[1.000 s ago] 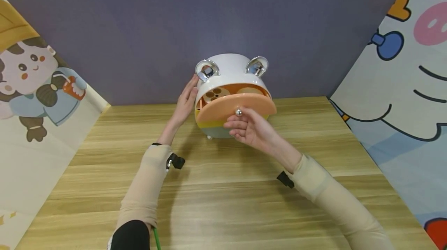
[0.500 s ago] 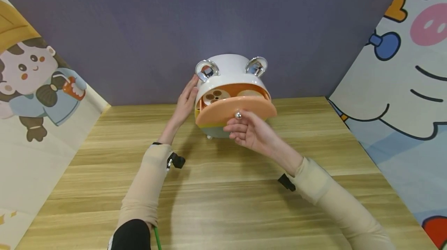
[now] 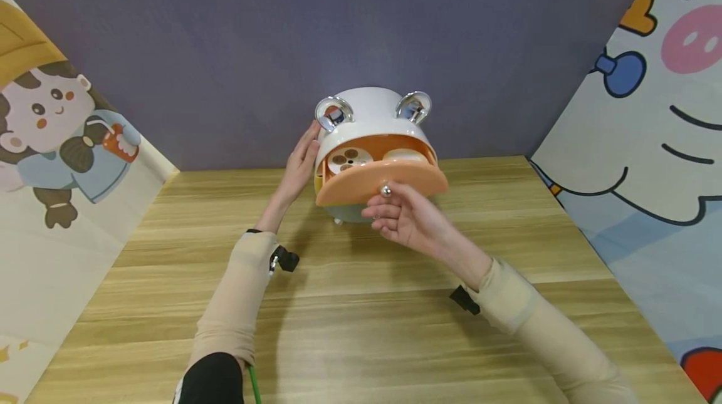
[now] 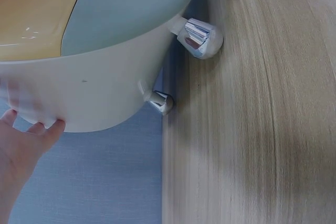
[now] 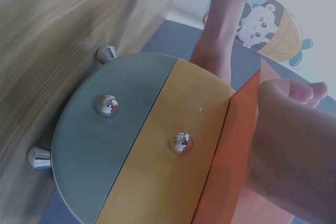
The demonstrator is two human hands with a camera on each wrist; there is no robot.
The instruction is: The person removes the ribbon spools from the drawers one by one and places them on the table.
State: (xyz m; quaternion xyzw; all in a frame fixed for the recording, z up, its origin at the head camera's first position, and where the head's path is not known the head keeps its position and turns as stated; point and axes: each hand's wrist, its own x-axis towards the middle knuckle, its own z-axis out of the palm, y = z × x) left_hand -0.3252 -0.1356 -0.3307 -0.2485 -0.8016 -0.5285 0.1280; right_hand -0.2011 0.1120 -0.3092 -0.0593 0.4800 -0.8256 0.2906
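Note:
A white drawer box [image 3: 372,108] with two silver ears stands near the grey wall. Its orange top drawer [image 3: 350,183] is pulled out. My right hand [image 3: 420,221] pinches the drawer's silver knob [image 3: 386,190] between thumb and forefinger, the other fingers loosely bent. Inside the drawer lie a round white piece with brown paw spots [image 3: 350,158] and a pale round piece [image 3: 405,155]. My left hand [image 3: 298,171] rests on the box's left side with extended fingers. Below, the yellow drawer [image 5: 168,119] and grey-green drawer [image 5: 105,145] are closed.
The box stands on silver feet [image 4: 200,39] on a wood-grain table [image 3: 361,329]. Behind it rises the grey wall [image 3: 254,47]. Cartoon-printed panels [image 3: 620,141] flank the table on both sides.
The orange drawer has come further out toward me, with my right hand on its knob. More of the two round pieces shows. My left hand has stayed in place.

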